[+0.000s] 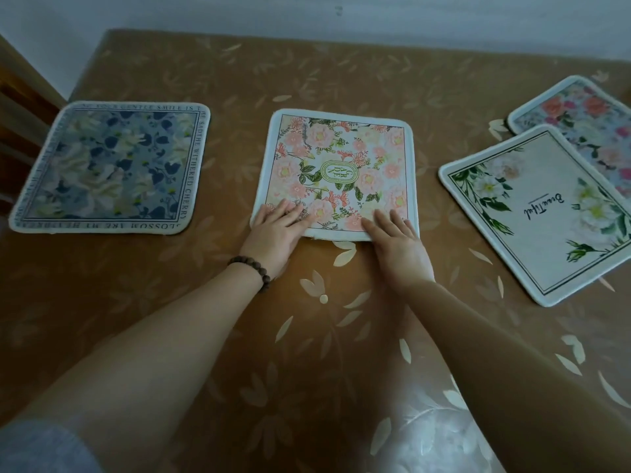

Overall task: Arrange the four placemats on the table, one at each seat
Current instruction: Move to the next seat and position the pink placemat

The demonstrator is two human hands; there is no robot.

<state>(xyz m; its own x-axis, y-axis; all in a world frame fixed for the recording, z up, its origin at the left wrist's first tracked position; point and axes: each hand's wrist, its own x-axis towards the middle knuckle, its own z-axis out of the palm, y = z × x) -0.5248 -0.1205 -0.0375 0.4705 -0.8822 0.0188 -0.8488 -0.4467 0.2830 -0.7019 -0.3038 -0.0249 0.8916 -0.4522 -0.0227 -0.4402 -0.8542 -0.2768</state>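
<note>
Four placemats lie on the brown leaf-patterned table [307, 73]. A blue floral placemat [112, 167] sits at the left. A pink floral placemat [341, 165] lies in the middle. My left hand [278, 230] and my right hand [397, 244] rest flat on its near edge, fingers spread, palms down. At the right a white placemat with green leaves [543, 216] lies tilted, its far corner overlapping a red-and-pink rose placemat [587, 124] at the far right.
A wooden chair back [20, 107] stands at the table's left edge. A pale wall [307, 11] runs behind the far edge. My left wrist wears a dark bead bracelet [252, 268].
</note>
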